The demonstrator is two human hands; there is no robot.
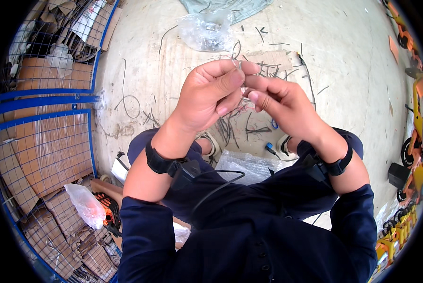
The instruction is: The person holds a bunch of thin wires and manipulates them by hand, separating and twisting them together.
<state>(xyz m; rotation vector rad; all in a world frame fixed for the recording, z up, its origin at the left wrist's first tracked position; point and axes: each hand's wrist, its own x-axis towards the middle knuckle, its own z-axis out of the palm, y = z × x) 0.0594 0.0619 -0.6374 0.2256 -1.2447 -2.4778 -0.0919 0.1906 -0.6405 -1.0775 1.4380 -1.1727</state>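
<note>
My left hand (211, 92) is closed, its thumb pressed against the bent fingers. A thin greyish wire (240, 65) shows at these fingertips. Close beside it, my right hand (282, 104) is also closed, with thumb and fingers pinching at the same spot. The fingers hide most of the wire, so where its ends lie cannot be seen. Both hands are raised above the floor between my knees. Below them lies a loose pile of dark cut cable pieces (226, 129), with some thin red strands near it.
Clear plastic bags lie ahead (207, 33) and between my feet (247, 165). A cardboard piece (273, 60) with cable offcuts is beyond my hands. A blue-ended connector (270, 147) sits near my right foot. Blue mesh cages (55, 96) with cardboard stand left; orange and yellow equipment (417, 108) lines the right.
</note>
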